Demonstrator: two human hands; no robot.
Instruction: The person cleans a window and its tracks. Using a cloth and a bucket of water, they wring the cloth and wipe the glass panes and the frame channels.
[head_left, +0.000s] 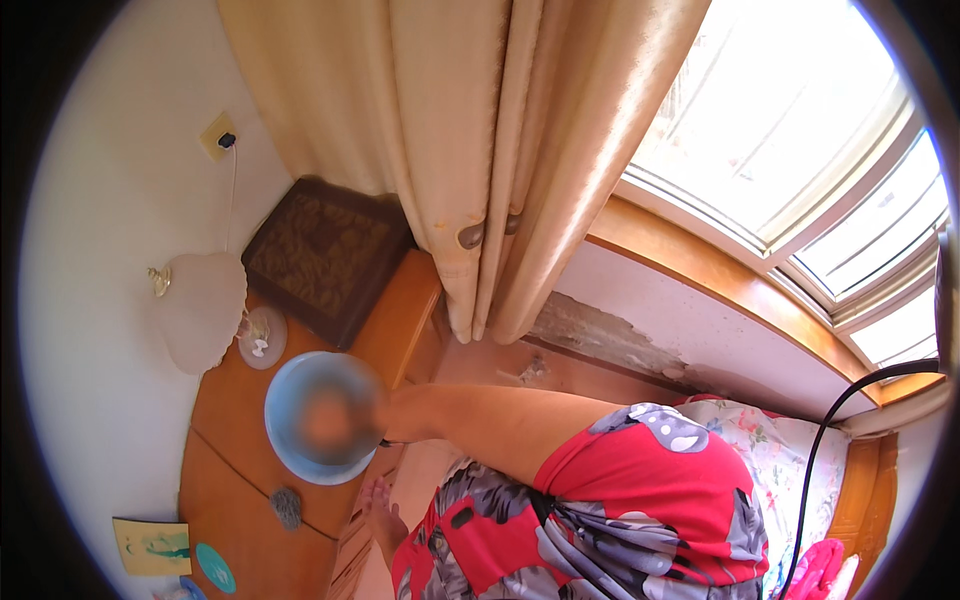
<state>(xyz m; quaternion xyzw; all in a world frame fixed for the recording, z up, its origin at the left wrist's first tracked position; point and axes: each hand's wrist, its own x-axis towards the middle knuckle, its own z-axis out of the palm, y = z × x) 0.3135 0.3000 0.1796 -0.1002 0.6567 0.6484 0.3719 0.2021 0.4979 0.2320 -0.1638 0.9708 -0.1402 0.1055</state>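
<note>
A light blue plastic basin (279, 420) stands on the wooden desk (247, 532). My right arm reaches across to it, and my right hand (337, 420) is over or inside the basin. A blur covers that hand and much of the basin, so its fingers, anything in them and the contents are hidden. My left hand (381, 506) is beside the desk's front edge, fingers apart and holding nothing. A grey scouring pad or steel-wool ball (286, 508) lies on the desk close to the basin.
Behind the basin are a table lamp (199, 311) and a dark box with a patterned top (326, 255). A card (152, 547) and a teal disc (215, 568) are at lower left. Long beige curtains (450, 112) hang beside the window. A floral-covered bed (795, 457) is at right.
</note>
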